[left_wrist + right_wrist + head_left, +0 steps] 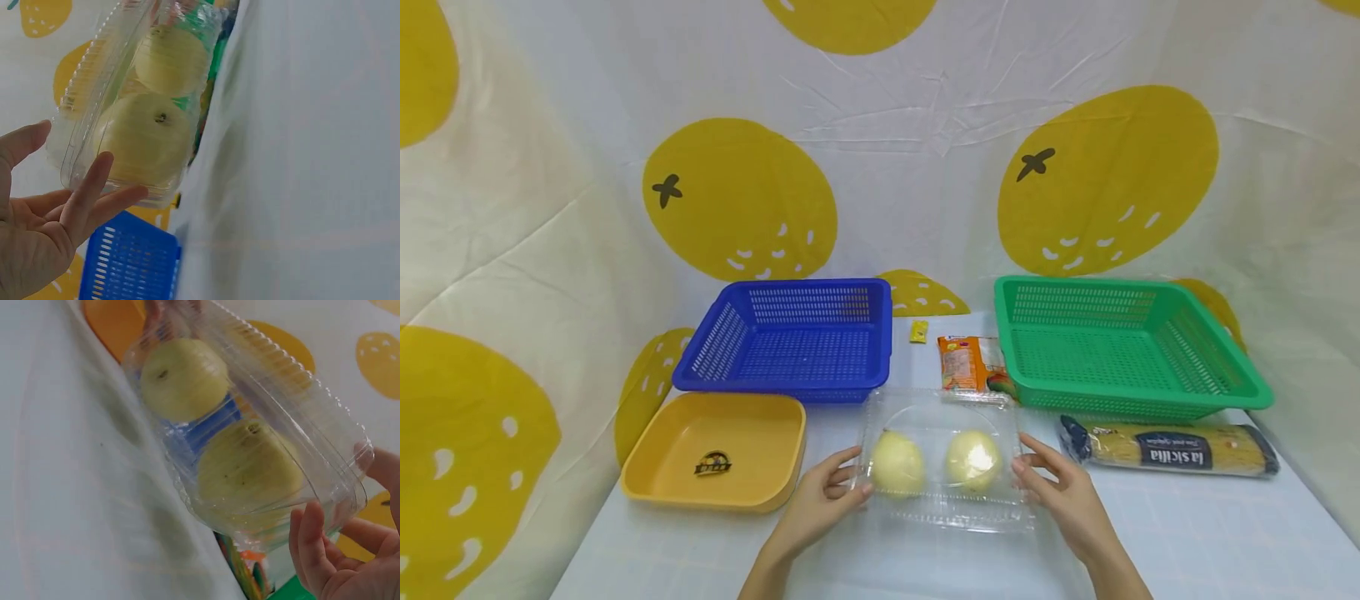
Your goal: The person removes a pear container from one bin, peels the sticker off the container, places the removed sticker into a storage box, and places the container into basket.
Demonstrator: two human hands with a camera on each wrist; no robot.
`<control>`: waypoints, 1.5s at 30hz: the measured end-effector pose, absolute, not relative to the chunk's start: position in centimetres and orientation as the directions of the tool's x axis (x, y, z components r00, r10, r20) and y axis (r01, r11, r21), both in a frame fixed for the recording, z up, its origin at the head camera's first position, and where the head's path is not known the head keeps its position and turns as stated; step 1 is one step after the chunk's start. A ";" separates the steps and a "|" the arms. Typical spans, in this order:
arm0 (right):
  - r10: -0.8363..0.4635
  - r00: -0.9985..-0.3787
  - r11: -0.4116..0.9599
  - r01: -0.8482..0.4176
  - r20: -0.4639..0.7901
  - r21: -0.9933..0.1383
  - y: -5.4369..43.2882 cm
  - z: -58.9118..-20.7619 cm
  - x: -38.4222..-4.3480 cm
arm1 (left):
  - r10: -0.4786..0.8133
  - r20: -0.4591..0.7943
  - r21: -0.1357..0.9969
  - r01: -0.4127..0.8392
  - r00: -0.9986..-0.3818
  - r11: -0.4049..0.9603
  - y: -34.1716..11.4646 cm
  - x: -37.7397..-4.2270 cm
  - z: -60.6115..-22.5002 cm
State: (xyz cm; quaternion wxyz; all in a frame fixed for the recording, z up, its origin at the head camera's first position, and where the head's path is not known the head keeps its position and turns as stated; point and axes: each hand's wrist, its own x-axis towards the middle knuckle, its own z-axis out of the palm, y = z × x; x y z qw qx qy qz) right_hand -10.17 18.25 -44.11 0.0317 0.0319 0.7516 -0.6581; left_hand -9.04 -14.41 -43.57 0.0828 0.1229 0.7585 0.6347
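A clear plastic clamshell box (935,500) is held between both hands, its ribbed lid over the contents. Inside lie two round, pale yellow fruits, one on the left (898,463) and one on the right (973,460); dark stem or blossom ends show in the wrist views. My left hand (822,502) grips the box's left end, thumb and fingertips at its edge. At the opposite end, my right hand (1062,493) holds the side with thumb and fingers. Both wrist views show the box raised off the white tablecloth (312,150).
Behind stand a blue basket (805,354) and a green basket (1105,346). A yellow-orange tray (662,450) is left of the box. To the right lies a pack of spaghetti (1172,448). An orange packet (962,364) and a small yellow sachet (918,332) sit between the baskets.
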 end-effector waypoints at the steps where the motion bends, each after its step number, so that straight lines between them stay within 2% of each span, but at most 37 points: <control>1: 0.009 -0.996 0.132 0.091 -0.091 -0.987 18.2 -43.7 -10.0 | 0.297 0.035 0.983 0.086 -0.954 0.160 -14.5 -8.8 -43.1; 12: -0.027 -1.000 0.150 0.011 -0.016 -0.989 18.4 -39.6 -9.3 | 0.345 0.115 0.943 0.212 -0.932 0.258 -15.3 -8.4 -38.1; 26: -0.073 -0.996 0.135 -0.058 0.049 -0.989 17.9 -37.1 -12.5 | 0.402 0.169 0.882 0.320 -0.900 0.346 -16.7 -12.6 -34.0; 36: -0.112 -0.993 0.146 -0.055 0.039 -0.988 15.8 -35.3 -17.5 | 0.292 0.094 0.885 0.214 -0.952 0.413 -18.4 -16.6 -32.5; 45: -0.228 -0.973 0.102 -0.065 0.040 -0.993 12.5 -34.2 -23.4 | 0.210 0.079 0.922 0.151 -0.975 0.357 -21.4 -20.9 -31.7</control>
